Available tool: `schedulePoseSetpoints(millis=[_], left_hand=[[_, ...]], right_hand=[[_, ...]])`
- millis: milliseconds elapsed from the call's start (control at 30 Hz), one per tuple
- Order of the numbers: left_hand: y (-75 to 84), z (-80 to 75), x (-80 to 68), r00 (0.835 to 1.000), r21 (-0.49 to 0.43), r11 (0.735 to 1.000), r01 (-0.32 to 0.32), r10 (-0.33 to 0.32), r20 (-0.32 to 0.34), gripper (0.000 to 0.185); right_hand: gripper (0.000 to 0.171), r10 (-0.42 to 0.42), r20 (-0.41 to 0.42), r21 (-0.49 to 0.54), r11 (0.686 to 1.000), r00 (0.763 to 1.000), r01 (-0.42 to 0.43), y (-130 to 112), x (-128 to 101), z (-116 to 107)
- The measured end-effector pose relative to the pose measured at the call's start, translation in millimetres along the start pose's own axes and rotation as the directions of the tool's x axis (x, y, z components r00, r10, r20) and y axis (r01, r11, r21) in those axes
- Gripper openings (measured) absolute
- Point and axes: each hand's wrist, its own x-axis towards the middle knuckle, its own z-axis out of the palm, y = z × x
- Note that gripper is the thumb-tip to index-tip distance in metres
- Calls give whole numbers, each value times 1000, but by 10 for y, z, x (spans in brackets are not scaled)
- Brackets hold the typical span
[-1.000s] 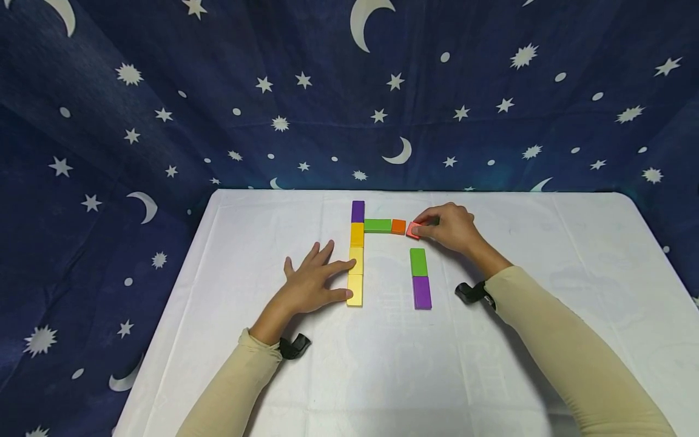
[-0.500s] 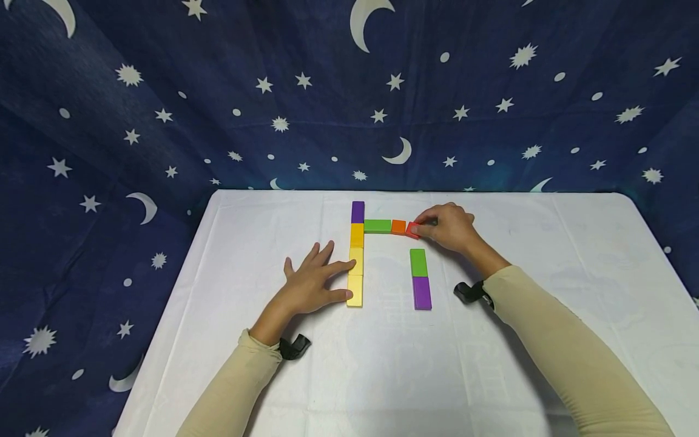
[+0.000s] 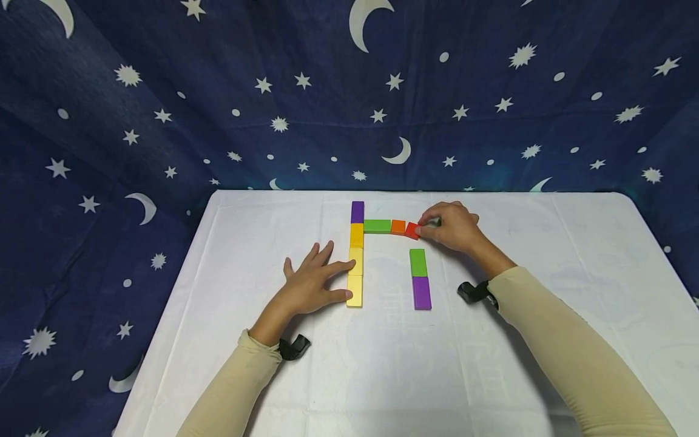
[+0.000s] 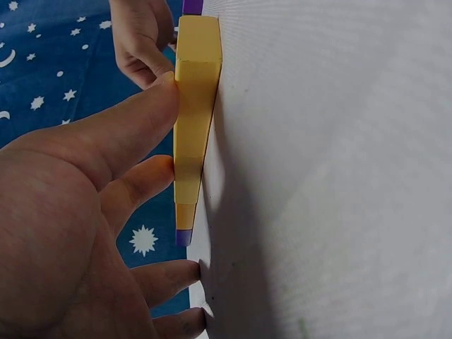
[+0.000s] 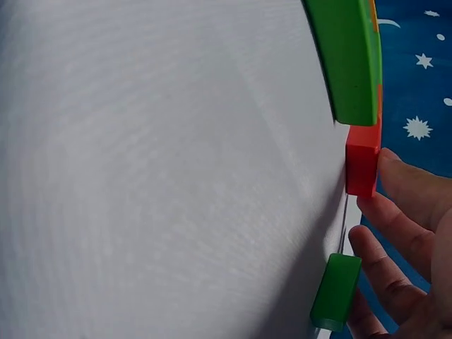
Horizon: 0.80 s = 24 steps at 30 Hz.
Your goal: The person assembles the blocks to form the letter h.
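My left hand (image 3: 308, 282) lies spread at the left of a column of blocks. Its thumb and index finger touch two pale yellow blocks (image 3: 355, 285); an amber block (image 3: 357, 235) and a purple block (image 3: 357, 212) continue the column. A green block (image 3: 377, 226) and an orange block (image 3: 398, 227) extend rightward from it. At their end sits a slightly turned red block (image 3: 412, 230), with the curled thumb and index finger of my right hand (image 3: 453, 226) at its right edge. Another green block (image 5: 335, 289) shows by that hand's lower fingers; whether they hold it is unclear.
A second green block (image 3: 418, 263) and a purple block (image 3: 422, 293) form a short column below the red one. White cloth covers the table (image 3: 382, 376). A dark blue curtain (image 3: 317, 121) with moons and stars hangs behind it.
The red block has closed its gap to the orange block. My right hand has since shifted slightly right, uncovering more of the red block. My left hand stays put.
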Motion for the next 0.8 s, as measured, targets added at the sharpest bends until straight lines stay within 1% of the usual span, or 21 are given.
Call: schedulePoseSetpoints(millis=[200,467,800], left_hand=[[8,-5,-9,1000,-4,1000,-2,2,0,65],[7,-7,-15,1000,0,1000,-9,9,-1,64],[0,-12,-23,1000,-2,1000,-14,14,-3,64]], right_hand=[[20,2,14,4,1000,1000,-2,4,5,14],[20,-14,-8,-3,1000,1000,14,0,1,13],[20,-3,9,-5,1000,1000,3,11,14,7]])
